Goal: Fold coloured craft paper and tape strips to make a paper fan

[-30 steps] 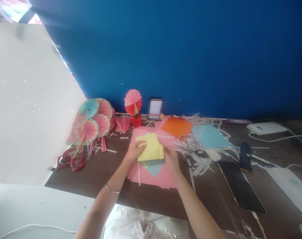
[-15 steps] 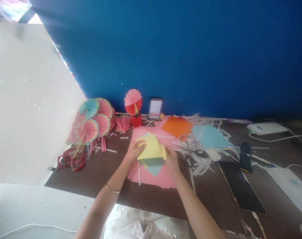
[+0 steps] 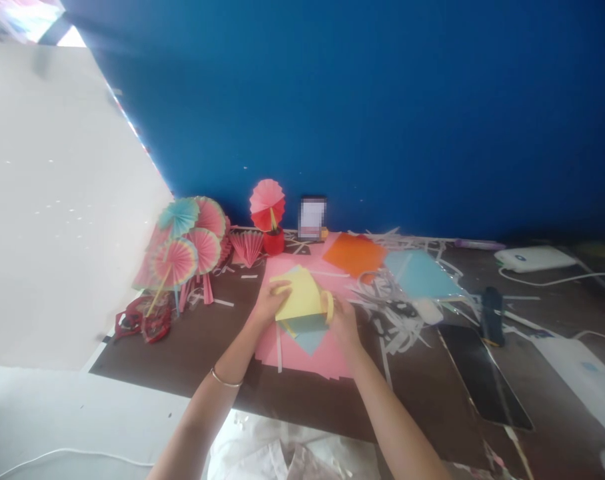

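A sheet of yellow paper (image 3: 300, 298) is between my two hands in the head view. My left hand (image 3: 268, 303) grips its left side, thumb lying on top. At the right, my right hand (image 3: 343, 321) is closed on the sheet's edge, which curls up into a narrow loop by the fingers. Under the yellow paper lies a light blue-grey paper (image 3: 311, 341), set at an angle. Both rest over large pink sheets (image 3: 327, 363) on the dark table (image 3: 212, 353). My fingers hide parts of the yellow edges.
Folded paper fans (image 3: 175, 260) cluster at the left behind red-handled scissors (image 3: 155, 320). A pink-and-red fan (image 3: 267, 203) stands in a red pot (image 3: 273, 241). To the right are orange paper (image 3: 355, 253), blue paper (image 3: 422, 273), white paper strips (image 3: 402, 330) and a black phone (image 3: 485, 377).
The yellow paper's right edge has bent further into a curl at my right hand. My left hand stays in about the same place.
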Available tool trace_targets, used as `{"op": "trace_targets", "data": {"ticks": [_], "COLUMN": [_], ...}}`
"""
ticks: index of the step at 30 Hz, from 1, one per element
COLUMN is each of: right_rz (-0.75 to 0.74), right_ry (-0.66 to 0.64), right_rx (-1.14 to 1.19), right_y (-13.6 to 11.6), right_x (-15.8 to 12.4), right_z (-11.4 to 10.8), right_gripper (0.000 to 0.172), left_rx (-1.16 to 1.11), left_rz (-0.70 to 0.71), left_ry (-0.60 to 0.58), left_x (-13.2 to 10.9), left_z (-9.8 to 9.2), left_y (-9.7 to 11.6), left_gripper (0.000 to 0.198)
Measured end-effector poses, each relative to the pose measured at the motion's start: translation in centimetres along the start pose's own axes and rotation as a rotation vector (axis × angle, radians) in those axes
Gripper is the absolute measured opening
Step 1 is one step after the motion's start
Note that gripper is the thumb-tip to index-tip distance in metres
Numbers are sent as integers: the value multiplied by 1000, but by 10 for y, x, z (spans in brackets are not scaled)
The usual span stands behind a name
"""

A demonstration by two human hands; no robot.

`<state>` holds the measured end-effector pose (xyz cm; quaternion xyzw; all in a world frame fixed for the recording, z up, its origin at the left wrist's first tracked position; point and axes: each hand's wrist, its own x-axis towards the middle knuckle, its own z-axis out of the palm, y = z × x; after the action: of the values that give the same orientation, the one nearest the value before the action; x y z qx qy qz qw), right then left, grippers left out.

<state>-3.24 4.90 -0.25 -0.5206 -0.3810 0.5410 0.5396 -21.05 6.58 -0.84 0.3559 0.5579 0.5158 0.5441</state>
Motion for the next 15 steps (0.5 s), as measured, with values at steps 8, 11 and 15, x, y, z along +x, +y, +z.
{"op": "trace_targets", "data": {"ticks": [8, 11, 15], "right_rz": [-16, -26, -47], "right_ry": [-57, -45, -43], "right_rx": [-68, -99, -82], "right_y": [7, 5, 0], "right_x": [7, 5, 1], "right_z": [-6, -4, -2], "right_gripper": [41, 39, 35], "left_rx": [7, 14, 10], "left_rz": [13, 12, -2], "left_ry": [9, 11, 16], "left_x": [1, 0, 1], "left_z": [-2, -2, -2], "left_y": [-1, 2, 0], "left_gripper": [36, 36, 37]}}
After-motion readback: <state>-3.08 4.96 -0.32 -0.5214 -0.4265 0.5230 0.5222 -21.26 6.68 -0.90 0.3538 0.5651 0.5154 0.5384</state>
